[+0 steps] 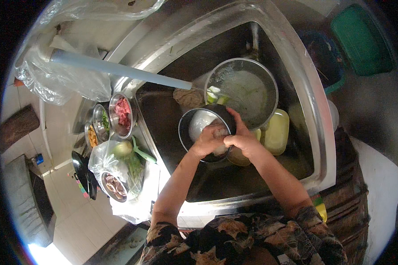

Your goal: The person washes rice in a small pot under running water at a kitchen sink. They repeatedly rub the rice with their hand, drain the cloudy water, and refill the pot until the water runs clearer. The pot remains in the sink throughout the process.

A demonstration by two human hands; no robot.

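My left hand point(210, 140) reaches into a dark-rimmed metal pot point(185, 131) over the sink; its fingertips are partly hidden, and whether it grasps anything is unclear. My right hand point(243, 137) grips the pot's right wall, thumb near the rim. Cloudy whitish liquid shows inside the pot. Just behind it stands a large clear bowl point(274, 82) of water, with pale green vegetable pieces point(213, 94) at its left side. A pale blue tube point(126, 71) extends from the upper left to that bowl. A brown lump point(188, 96), perhaps a cloth, lies beside the bowl.
Yellowish containers point(277, 132) lie in the metal sink point(313, 132). Along its left side stand metal bowls of red meat point(122, 111), chopped greens point(105, 121) and orange pieces point(92, 135), a bagged leafy vegetable point(132, 165), a green-handled tool point(142, 152) and another meat bowl point(114, 187). A green basin point(361, 39) is upper right.
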